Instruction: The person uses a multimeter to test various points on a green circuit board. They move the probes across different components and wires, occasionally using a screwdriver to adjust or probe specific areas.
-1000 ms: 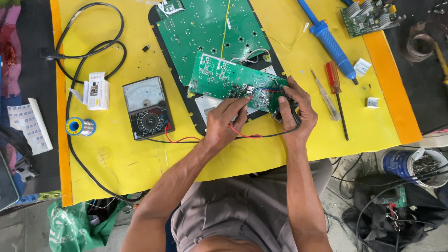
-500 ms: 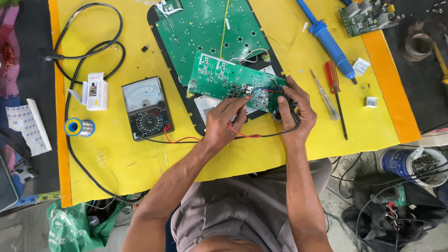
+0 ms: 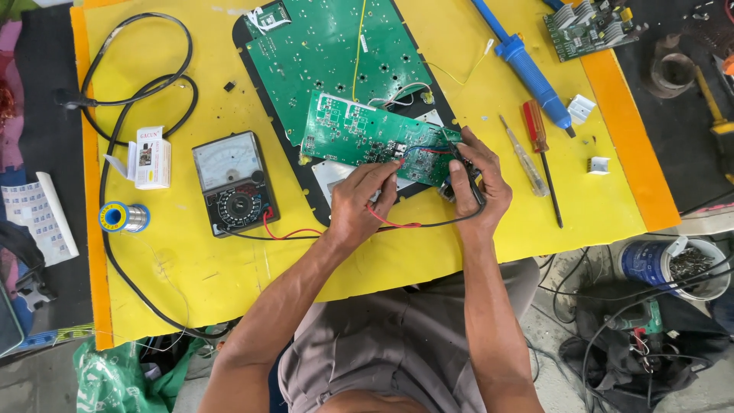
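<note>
Nothing has shifted since the earlier frame. Left hand [image 3: 359, 203] fingers pinch the red probe against the small green circuit board [image 3: 375, 138]. Right hand [image 3: 478, 180] fingers grip the black probe at its right end.

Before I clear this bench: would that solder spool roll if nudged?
Probably. The solder spool lies on its side on the flat yellow mat, so it could roll. It likely feels heavy for its size, being wound metal wire.
</note>
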